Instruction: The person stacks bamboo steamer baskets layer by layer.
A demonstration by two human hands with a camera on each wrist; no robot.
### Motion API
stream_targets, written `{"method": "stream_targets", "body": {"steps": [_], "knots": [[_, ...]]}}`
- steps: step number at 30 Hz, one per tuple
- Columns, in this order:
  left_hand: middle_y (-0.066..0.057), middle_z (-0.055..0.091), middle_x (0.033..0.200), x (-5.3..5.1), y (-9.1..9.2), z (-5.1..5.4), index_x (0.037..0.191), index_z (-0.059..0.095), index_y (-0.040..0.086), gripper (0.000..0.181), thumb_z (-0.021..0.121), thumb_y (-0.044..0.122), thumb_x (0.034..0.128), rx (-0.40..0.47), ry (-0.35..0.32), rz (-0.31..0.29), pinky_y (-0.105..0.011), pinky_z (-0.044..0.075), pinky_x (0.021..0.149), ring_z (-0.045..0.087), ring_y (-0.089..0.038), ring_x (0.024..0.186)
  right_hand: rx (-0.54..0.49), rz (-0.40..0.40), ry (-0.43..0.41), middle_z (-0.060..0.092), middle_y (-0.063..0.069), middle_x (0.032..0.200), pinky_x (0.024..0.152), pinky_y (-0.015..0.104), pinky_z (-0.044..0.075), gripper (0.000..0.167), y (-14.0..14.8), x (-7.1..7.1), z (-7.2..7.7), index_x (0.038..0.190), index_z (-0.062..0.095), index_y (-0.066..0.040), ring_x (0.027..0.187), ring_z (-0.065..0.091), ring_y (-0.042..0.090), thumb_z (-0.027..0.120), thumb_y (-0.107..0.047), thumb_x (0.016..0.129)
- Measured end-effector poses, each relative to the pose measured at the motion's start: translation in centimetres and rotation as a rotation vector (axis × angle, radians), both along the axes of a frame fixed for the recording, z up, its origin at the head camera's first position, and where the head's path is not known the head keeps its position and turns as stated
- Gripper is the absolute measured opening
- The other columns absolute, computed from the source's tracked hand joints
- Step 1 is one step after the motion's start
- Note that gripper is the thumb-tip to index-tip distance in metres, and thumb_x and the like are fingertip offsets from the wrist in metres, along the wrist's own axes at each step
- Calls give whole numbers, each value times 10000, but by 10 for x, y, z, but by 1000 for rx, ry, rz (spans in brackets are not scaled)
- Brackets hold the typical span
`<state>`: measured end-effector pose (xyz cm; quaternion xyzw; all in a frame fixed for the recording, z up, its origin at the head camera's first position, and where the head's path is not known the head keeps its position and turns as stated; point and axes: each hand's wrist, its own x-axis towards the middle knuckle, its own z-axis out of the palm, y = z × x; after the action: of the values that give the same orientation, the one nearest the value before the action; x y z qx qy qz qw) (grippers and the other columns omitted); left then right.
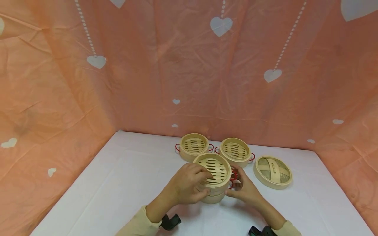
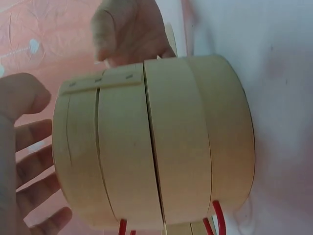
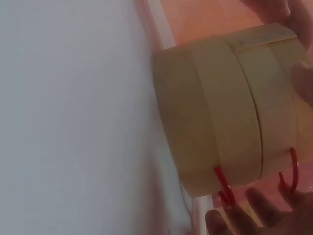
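Note:
Two round bamboo steamer baskets (image 1: 215,173) stand stacked, the upper one's slatted floor showing from above. My left hand (image 1: 191,183) is at the near left of the stack, its fingers over the upper rim. In the left wrist view the left fingers (image 2: 36,166) are spread beside the top opening. At the stack's right side is my right hand (image 1: 243,186), close to the red handles (image 1: 233,177). The right fingers (image 3: 264,208) lie around those handles, apart from one another. Whether they press on the wood cannot be told.
Behind the stack stand two more steamer baskets, one at the left (image 1: 193,146) and one at the right (image 1: 235,150), both with red handles. A woven bamboo lid (image 1: 273,172) lies on the white table (image 1: 118,183) at the right. Orange cloth (image 1: 189,82) surrounds the table.

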<state>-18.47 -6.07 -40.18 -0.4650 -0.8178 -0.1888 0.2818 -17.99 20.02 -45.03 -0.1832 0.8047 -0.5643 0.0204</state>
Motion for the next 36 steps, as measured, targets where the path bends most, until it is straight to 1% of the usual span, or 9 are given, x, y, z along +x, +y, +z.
{"method": "stream_targets", "body": {"steps": [4,7,11,14,17,22,27,32,36], "knots": [[65,634,965,-7,-5,3,1002,685,179,353,761,292,677,63,48,-3,-280,471,806,586,-96,924,-12,25,44,416,173,1458,920,321,474,904,2,-2,2,1491,265,-110,1198,450,-36,793,-101,758],[55,633,929,-13,-11,8,982,690,158,328,759,251,675,130,72,-5,-282,475,796,585,-106,900,3,28,83,412,147,1478,956,299,462,909,1,-2,5,1497,259,-96,1226,420,-76,794,-129,763],[33,635,909,-23,-19,14,959,699,129,279,730,210,694,192,72,23,-305,495,785,595,-127,899,11,25,97,448,151,1439,947,297,469,914,-2,-2,9,1495,259,-71,1208,473,32,796,-143,759],[24,650,913,-31,-24,17,954,708,121,255,708,205,713,207,65,55,-316,507,757,609,-138,898,3,29,93,460,167,1412,933,288,474,912,-4,-3,10,1493,258,-58,1188,500,126,795,-149,761],[13,669,917,-39,-28,18,961,708,115,243,713,202,734,221,45,66,-325,511,752,615,-152,886,-4,35,97,466,181,1394,915,280,479,908,-5,-4,11,1490,259,-51,1168,512,162,794,-158,764],[14,685,941,-51,-33,13,983,695,126,263,736,205,736,241,1,83,-321,515,761,616,-162,886,-8,38,107,476,195,1376,903,289,485,903,-7,-5,11,1486,265,-49,1154,517,169,795,-158,764],[5,677,961,-61,-37,7,996,687,122,281,741,184,728,247,-40,106,-322,521,806,615,-170,924,-11,31,95,482,190,1354,897,309,483,909,-8,-4,12,1488,264,-54,1114,518,167,800,-155,761],[-17,672,959,-71,-38,3,998,687,100,284,738,181,730,241,-43,89,-341,515,826,618,-190,931,-25,31,97,494,195,1333,869,309,481,897,-9,-4,12,1483,273,-47,1059,521,113,796,-141,760],[-36,666,947,-80,-38,1,1002,691,87,309,745,204,721,216,-52,81,-353,505,821,610,-196,914,-17,24,104,493,188,1338,868,310,476,883,-9,-4,11,1480,278,-59,1069,509,93,789,-145,765]]}}
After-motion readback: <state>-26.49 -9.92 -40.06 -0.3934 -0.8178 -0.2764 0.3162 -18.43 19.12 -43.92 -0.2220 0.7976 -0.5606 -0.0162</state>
